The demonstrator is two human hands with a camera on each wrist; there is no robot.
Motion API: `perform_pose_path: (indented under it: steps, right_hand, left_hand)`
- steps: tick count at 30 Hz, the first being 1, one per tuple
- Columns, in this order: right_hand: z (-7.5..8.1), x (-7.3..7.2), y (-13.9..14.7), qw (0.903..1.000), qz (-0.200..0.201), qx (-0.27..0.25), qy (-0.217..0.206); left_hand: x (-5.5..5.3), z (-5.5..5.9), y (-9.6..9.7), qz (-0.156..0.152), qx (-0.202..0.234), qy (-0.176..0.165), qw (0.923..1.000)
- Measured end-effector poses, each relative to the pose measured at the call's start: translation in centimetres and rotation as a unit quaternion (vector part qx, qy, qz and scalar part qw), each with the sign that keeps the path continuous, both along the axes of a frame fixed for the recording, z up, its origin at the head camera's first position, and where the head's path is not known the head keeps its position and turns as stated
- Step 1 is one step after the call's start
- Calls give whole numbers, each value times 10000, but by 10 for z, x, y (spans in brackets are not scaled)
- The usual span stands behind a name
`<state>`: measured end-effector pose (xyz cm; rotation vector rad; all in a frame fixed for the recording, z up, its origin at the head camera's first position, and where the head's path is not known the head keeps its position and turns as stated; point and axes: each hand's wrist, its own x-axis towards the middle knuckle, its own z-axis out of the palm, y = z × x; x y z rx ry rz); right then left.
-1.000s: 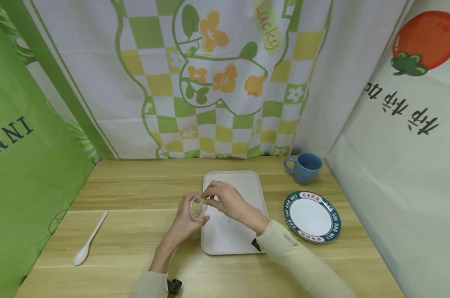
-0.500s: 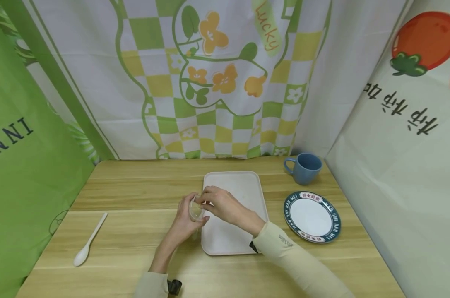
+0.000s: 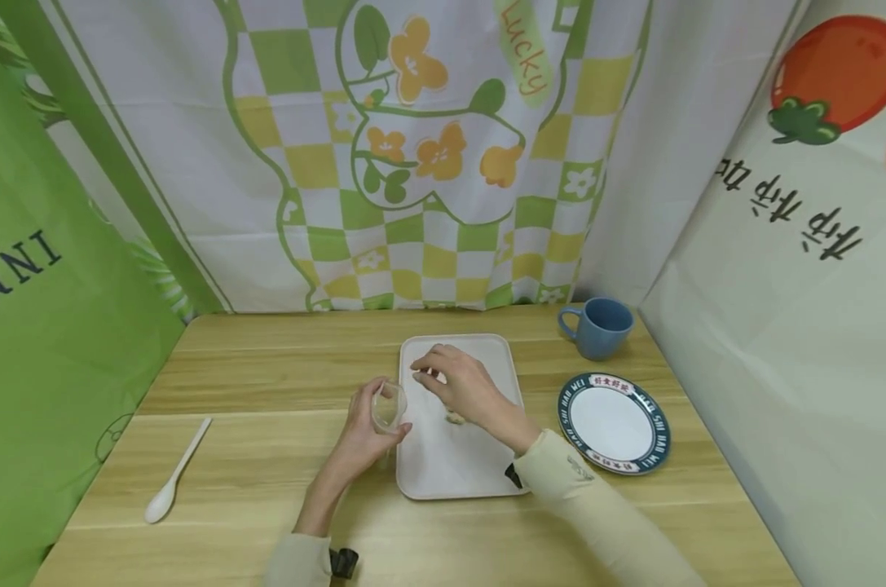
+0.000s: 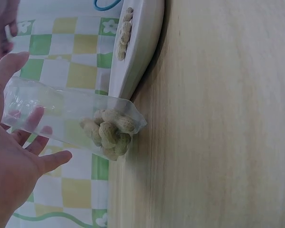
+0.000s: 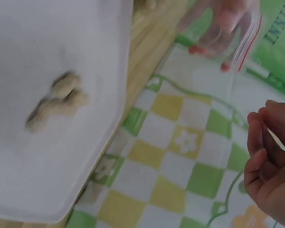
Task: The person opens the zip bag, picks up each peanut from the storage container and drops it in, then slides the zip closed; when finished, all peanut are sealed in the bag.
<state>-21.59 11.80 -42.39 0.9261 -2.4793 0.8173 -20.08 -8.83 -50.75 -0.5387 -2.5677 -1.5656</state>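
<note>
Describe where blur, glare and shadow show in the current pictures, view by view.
Head: pale sheen on the light wooden table. Left wrist: glints on the clear plastic bag, shadow beside the white rectangular tray, the bare right hand blurred. Right wrist: tan unshelled peanuts on the tray smeared, the bare left hand soft too.

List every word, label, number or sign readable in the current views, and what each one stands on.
"Lucky": patterned back curtain.
"NNI", with more cut off at the frame edge: green cloth.
"HAO SHI HAO WEI", repeated, and apparently "好食好味": plate rim.
Apparently "柿柿如", slanted: white right-hand cloth.
Too small to read: mark on the right sleeve.
Clear bag: no legible writing.
</note>
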Motion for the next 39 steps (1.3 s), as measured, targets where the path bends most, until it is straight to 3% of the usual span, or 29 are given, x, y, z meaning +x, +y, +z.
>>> perform_pose_path:
  steps: [4,7,10,12,16,28,32,39]
  right_hand:
    - [-14,-5,22,9941,-715,402,-715]
    - [-28,-3,34,9786,-994,801,-1614]
    - [-42,1,43,9632,-1134,1143,-2151]
    - [-50,1,48,9558,-1239,1357,-2297]
    - [-61,0,53,9506,-1447,1610,-2227]
    - [-81,0,61,9499,-1556,1485,-2267]
    - [-76,-4,64,9585,-1603,1032,-2122]
    - [-46,-9,57,9843,-988,333,-1424]
  left_hand:
    - [0,-1,-1,11,79,118,9999]
    - [0,-1,-2,28,65,85,9999]
    - [-1,-1,-2,38,35,44,10000]
    - [-1,-1,-3,16,31,79,10000]
    - [-2,0,-3,-32,61,103,9999]
    - [0,-3,-4,23,50,15,10000]
    - [0,-2,-4,23,35,65,10000]
    - [-1,-1,-4,17,-47,-27,10000]
